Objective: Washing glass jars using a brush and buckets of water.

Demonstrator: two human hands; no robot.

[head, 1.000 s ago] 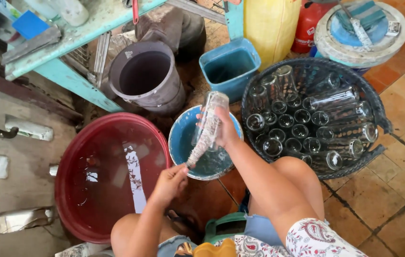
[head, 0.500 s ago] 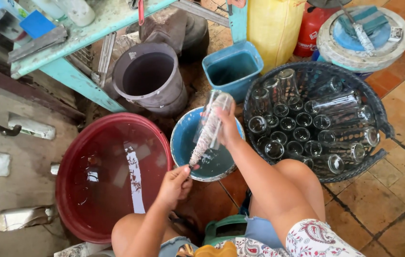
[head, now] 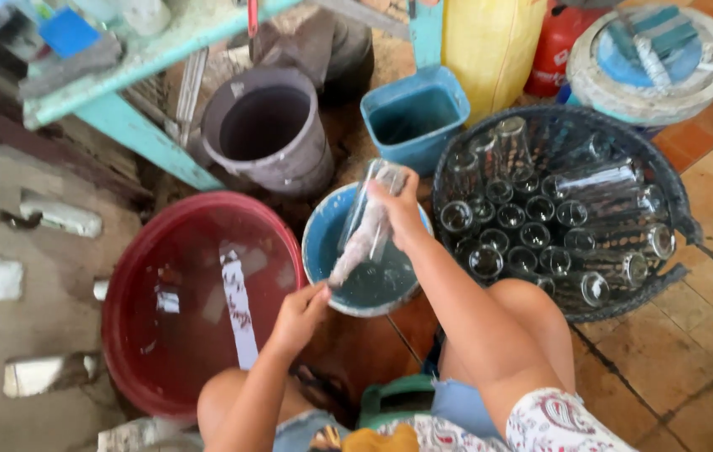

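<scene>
Gripping a clear drinking glass [head: 371, 205] in my right hand [head: 398, 209], I hold it tilted over the small blue basin [head: 323, 251], its mouth pointing down toward my left. My left hand [head: 298, 314] is clenched around the end of a bottle brush [head: 355, 251] whose bristles sit inside the glass. Just beside the basin on my left lies a big red tub [head: 147, 276] of water. On my right, a dark basket [head: 674, 209] is packed with more glasses [head: 532, 226]. Beyond the basin stand a grey bucket [head: 306, 159] and a square blue tub [head: 448, 121].
</scene>
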